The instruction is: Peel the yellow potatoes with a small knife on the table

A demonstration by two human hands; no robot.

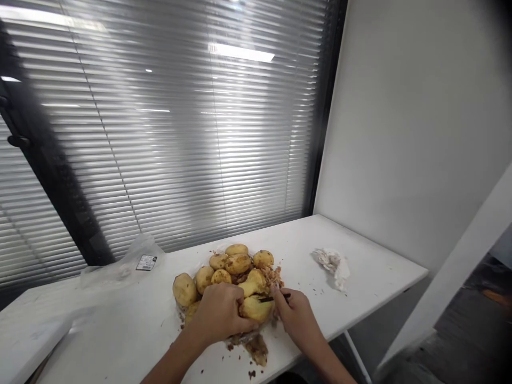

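Note:
My left hand [224, 313] is closed round a yellow potato [255, 308] over the pile. In my right hand [294, 316] is a small dark tool [276, 298], its thin tip against that potato's upper side. Behind and left of my hands lie several other potatoes [238, 264], some with brown patches, on clear plastic. Brown peelings [273, 277] are heaped beside the pile on the right, and more scraps [257, 349] lie in front of it.
A clear plastic bag [124, 268] with a label lies at the back left of the white table [296, 240]. Crumpled white tissue [334, 265] rests on the right. A flat white object [32, 341] is at the near left. Window blinds and a wall stand behind.

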